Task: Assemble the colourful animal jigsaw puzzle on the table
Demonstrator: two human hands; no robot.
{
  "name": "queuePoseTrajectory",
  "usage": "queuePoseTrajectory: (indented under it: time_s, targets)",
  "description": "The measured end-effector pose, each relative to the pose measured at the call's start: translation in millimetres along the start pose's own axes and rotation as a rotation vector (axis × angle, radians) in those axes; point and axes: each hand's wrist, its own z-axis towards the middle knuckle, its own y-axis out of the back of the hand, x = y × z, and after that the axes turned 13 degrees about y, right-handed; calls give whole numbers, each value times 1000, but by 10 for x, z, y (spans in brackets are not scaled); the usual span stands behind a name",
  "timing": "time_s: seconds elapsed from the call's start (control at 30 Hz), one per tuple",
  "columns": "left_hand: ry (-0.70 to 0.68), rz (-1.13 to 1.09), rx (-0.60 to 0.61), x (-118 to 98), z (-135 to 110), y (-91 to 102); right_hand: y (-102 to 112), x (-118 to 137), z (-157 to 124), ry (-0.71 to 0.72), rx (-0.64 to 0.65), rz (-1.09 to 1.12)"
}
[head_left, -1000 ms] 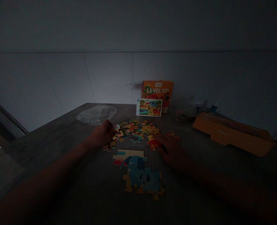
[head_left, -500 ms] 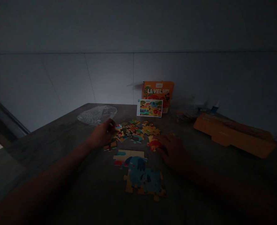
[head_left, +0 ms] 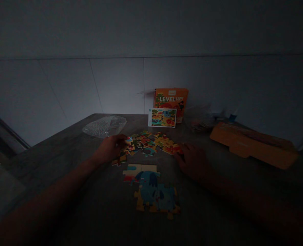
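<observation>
My left grip [head_left: 110, 147] curls at the left edge of the loose puzzle pieces [head_left: 144, 140] and my right grip [head_left: 192, 160] is at a red-orange piece [head_left: 175, 149]; in this dim head view I cannot tell whether either grasps anything. Nearer me on the tabletop [head_left: 102, 205], an elephant section [head_left: 148, 186] looks joined, while the loose puzzle pieces seem largely unassembled.

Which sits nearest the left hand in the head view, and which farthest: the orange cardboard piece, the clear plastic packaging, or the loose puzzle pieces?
1. Loose puzzle pieces: just right of the left hand, at its fingers.
2. Clear plastic packaging: beyond the hand, toward the table's far left.
3. Orange cardboard piece: across on the right side, past the right hand.
</observation>
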Motion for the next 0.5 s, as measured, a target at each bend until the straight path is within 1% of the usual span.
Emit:
queuePoseTrajectory:
  time_s: [0.2, 0.3, 0.43, 0.5]
  targets:
    - [-36, 5, -7, -29, -22, 7, -72, -15, -33, 12, 66, 1]
    - [-31, 29, 8, -62, -38, 7, -89, -4, -49, 18, 35, -42]
    - [79, 92, -5, -105, -55, 31, -97, 30, -69, 76, -40, -37]
    - [134, 109, -36, -102, -49, 58, -94, 39, -76, 90, -44, -26]
